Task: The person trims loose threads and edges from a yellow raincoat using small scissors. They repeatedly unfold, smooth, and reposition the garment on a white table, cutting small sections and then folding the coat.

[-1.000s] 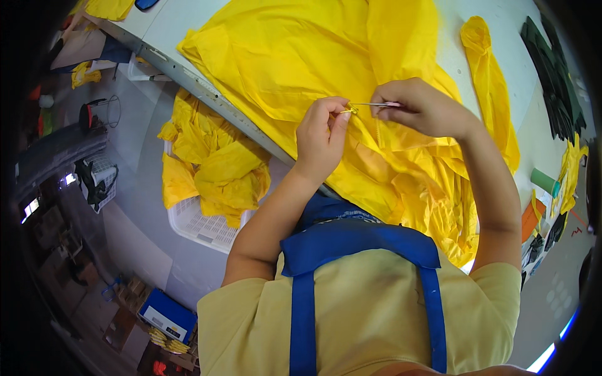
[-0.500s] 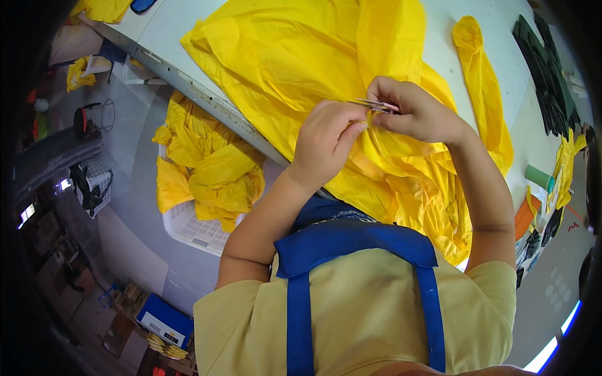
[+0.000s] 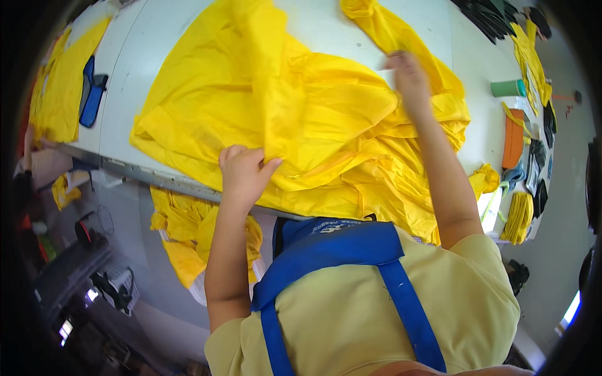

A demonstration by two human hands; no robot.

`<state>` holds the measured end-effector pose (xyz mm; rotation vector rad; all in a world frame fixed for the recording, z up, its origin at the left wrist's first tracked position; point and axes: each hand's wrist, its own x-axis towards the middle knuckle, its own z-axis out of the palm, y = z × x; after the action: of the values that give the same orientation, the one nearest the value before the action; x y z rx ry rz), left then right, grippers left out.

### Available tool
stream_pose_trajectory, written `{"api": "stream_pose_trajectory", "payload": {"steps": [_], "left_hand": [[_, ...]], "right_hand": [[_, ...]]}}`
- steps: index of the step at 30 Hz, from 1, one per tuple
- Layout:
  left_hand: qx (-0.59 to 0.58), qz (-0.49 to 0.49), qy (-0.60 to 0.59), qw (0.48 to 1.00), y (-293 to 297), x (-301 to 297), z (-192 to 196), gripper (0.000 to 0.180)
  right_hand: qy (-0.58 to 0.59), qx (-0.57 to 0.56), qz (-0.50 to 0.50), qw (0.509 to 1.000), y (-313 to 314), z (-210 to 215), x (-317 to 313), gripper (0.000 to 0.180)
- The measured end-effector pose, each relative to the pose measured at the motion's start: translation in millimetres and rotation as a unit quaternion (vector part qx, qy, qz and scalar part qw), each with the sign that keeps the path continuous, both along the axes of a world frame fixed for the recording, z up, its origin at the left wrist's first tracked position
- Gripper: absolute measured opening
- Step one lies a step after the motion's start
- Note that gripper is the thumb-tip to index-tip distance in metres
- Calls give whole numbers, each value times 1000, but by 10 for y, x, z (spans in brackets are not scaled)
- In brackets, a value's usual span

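Observation:
A large yellow garment [image 3: 213,94] of thin, shiny, crumpled fabric, like a raincoat, is spread over the white worktable [image 3: 313,28]. At its near edge my left hand [image 3: 243,175] has its thumb and fingers closed on the fabric. A blurred fold rises up and away from that hand. My right hand [image 3: 411,81] is up over the right part of the garment, beside a long sleeve-like strip [image 3: 433,62]. Motion smears its fingers, and whether it holds anything cannot be made out. The scissors seen earlier do not show clearly.
White basket with yellow fabric [image 3: 200,219] stands below the table's left edge. Blue object [image 3: 93,103] and another yellow garment [image 3: 66,88] lie far left, near another person's arm [image 3: 28,144]. At right are a green roll [image 3: 508,88], orange piece [image 3: 513,138] and dark strips [image 3: 483,15].
My hands have parted from the scissors work: the left moved left along the garment's edge, the right moved up and right. The view has turned, and the garment's upper fold has shifted.

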<state>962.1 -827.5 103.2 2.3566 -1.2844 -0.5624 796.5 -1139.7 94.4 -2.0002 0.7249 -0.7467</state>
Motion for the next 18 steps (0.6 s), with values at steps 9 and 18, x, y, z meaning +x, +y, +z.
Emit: {"api": "stream_pose_trajectory", "payload": {"steps": [9,18], "left_hand": [[-311,211,406,833,-41,143,101,20],[-357,247,445,783,-72,306,525,30]], "right_hand": [[461,-141,-566,669,-1843,-1069,-2858,38],[313,-268,-89,907,108,-445,-2226,49]]}}
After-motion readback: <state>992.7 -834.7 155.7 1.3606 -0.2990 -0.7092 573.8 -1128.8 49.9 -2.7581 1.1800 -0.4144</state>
